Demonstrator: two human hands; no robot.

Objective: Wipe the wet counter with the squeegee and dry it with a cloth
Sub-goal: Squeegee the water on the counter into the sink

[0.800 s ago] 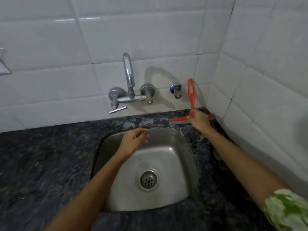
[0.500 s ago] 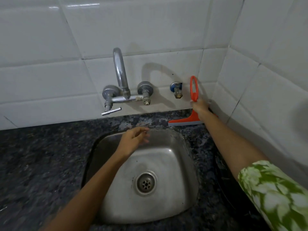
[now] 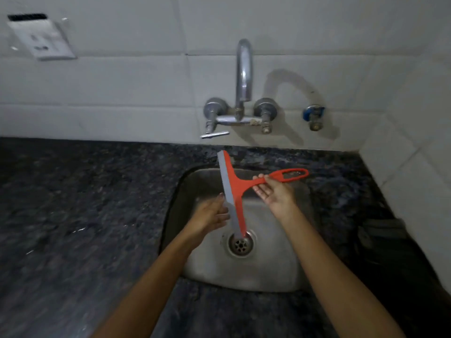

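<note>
My right hand (image 3: 274,191) holds the red squeegee (image 3: 240,189) by its handle over the steel sink (image 3: 244,272). The handle's loop points right and the grey blade runs from the sink's back edge down toward the drain. My left hand (image 3: 210,215) is just left of the blade with fingers spread, fingertips at or near the blade's grey edge. The dark speckled granite counter (image 3: 80,215) stretches to the left and around the sink. No cloth is in view.
A chrome tap (image 3: 242,79) with two valves sticks out of the white tiled wall above the sink. A small blue-ringed valve (image 3: 313,117) is to its right. A wall socket (image 3: 41,37) sits top left. A dark object (image 3: 383,234) lies on the counter at right.
My right hand lifted the squeegee from the back right corner by the wall and brought it left over the sink, turning the handle sideways. My left hand rose to the blade.
</note>
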